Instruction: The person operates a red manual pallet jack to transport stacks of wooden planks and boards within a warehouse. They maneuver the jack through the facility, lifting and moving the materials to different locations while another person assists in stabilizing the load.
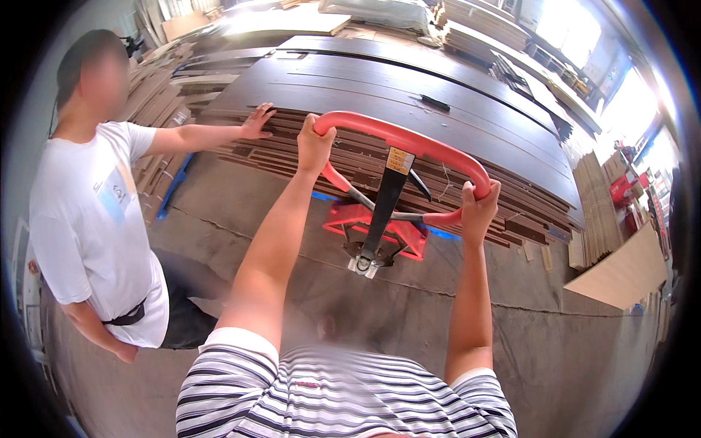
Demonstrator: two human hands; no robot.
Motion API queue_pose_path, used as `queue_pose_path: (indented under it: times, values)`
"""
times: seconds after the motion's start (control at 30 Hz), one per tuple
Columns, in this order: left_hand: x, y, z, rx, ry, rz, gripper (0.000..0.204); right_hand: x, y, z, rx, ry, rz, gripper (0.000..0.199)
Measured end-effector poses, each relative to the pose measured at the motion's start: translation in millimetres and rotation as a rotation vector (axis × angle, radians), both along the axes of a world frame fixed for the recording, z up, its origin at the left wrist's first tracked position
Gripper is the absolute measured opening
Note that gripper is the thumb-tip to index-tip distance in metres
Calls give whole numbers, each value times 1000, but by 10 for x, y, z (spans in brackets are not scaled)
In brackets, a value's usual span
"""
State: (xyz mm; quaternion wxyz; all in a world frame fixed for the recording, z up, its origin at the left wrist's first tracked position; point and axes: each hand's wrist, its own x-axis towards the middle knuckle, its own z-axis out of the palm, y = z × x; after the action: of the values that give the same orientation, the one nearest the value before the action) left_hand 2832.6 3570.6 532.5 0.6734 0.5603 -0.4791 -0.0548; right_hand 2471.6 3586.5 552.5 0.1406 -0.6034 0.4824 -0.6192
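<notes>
My left hand [317, 146] is wrapped round the upper left corner of a red loop handle [401, 130]. On the right side of the same loop, my right hand [480, 208] is closed round the bend. The handle belongs to a pallet jack [385, 197], whose black shaft runs down to a red base [343, 217] with small wheels on the floor. Its forks are hidden under a wide stack of long dark boards [496, 135], just beyond the handle. A black tool-like object [435, 103] lies on top of the boards; its kind is unclear.
At the left a person in a white shirt [98, 219] rests a hand [258, 123] on the stack's near left edge. Blue pallet parts [175, 186] show beneath the boards. A tan panel [621, 270] leans at the right by stacked strips [595, 197]. More timber lies behind.
</notes>
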Motion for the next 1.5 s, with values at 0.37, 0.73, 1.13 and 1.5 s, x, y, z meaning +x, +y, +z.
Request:
queue_pose_path:
  times: [0.37, 0.73, 1.13, 1.5]
  values:
    - [-95, 272, 149, 35, -30, -38, 22, -92, -90, 52, 51, 49, -5, 28]
    - [-13, 88, 99, -170, -217, -22, 23, 651, 213, 664, -159, 1351, -389, 120]
    - [-182, 50, 55, -45, -11, 1, 30, 392, -178, 453, -554, 1220, -380, 94]
    - [-213, 286, 45, -81, 8, -12, 30, 293, 19, 784, -433, 1242, -150, 66]
